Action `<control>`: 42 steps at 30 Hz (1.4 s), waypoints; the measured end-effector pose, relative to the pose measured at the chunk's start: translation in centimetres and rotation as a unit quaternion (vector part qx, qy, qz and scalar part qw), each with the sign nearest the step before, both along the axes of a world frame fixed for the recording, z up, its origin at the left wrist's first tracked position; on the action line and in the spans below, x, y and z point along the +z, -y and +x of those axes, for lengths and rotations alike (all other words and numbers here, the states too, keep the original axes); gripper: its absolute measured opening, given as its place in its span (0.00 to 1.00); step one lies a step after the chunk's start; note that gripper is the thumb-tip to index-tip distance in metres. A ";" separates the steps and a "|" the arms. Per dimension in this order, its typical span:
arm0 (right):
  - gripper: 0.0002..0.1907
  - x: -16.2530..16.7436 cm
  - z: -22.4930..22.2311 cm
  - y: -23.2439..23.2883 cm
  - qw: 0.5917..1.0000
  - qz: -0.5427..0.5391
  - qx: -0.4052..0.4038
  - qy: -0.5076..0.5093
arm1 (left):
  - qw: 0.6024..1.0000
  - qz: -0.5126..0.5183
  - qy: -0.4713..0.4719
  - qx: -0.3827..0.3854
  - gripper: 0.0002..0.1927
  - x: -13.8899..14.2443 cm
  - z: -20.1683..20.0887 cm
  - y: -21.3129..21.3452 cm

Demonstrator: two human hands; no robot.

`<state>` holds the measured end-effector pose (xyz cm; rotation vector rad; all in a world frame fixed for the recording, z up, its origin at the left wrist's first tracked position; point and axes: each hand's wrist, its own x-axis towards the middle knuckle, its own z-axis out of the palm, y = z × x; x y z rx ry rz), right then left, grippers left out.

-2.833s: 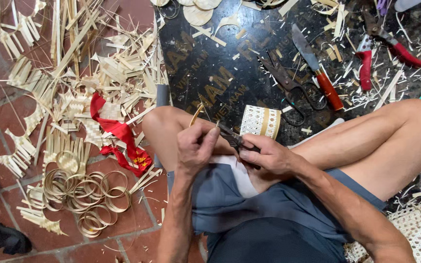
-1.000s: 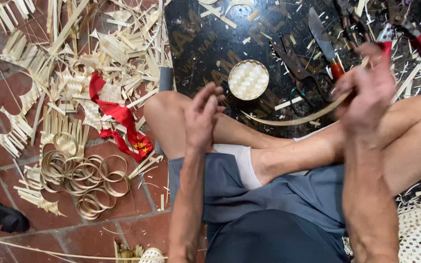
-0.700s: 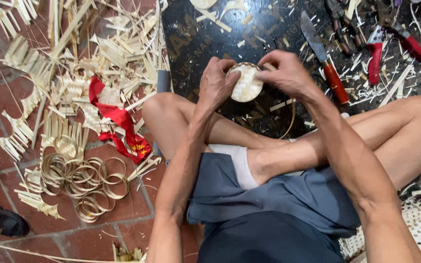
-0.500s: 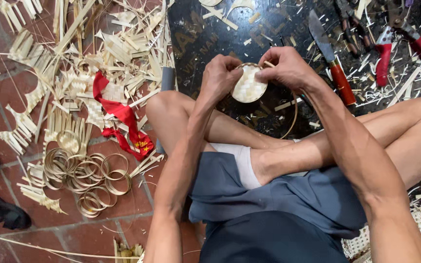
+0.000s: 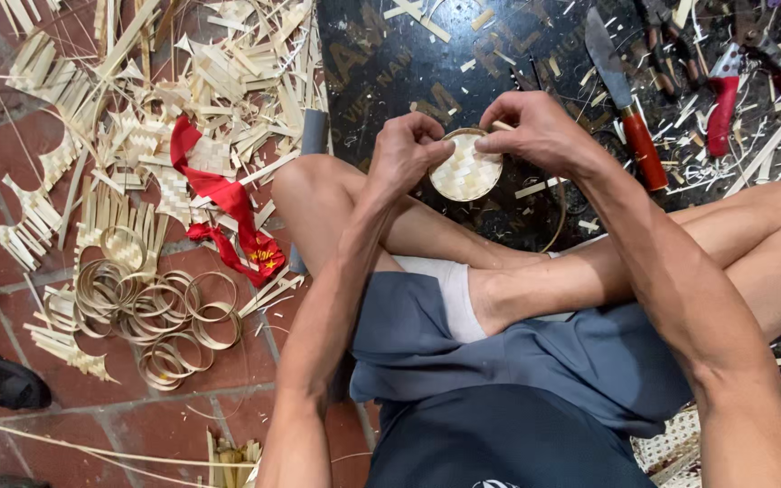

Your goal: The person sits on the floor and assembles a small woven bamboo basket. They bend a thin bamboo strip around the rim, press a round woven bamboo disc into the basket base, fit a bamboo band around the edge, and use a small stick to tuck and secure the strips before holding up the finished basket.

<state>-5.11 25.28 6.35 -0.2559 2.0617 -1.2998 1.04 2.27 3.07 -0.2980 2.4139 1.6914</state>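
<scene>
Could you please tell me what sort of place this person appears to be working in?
Most likely a floor-level bamboo weaving workspace. Pale split strips and a pile of bent rings litter the red tile floor, a red-handled knife lies on a dark mat, and both hands hold a small round woven piece.

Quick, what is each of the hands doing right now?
Left hand: closed, pinching the left rim of the small round woven disc.
Right hand: closed, gripping the disc's upper right rim.
</scene>
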 end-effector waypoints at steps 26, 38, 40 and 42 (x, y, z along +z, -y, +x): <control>0.17 -1.2 5.0 -0.9 0.994 -0.028 -0.103 -0.005 | 0.953 0.244 0.076 0.161 0.24 -1.6 5.1 -2.3; 0.04 5.1 5.5 -10.7 0.920 0.040 -0.077 -0.381 | 0.995 -0.020 -0.050 0.081 0.26 -0.8 4.9 -2.3; 0.03 7.6 5.6 -12.0 0.906 0.065 -0.043 -0.416 | 0.995 -0.005 -0.042 0.087 0.25 -1.0 5.0 -2.7; 0.03 9.8 5.9 -12.6 0.896 0.073 -0.034 -0.436 | 0.993 -0.014 -0.040 0.109 0.25 -1.2 5.3 -3.4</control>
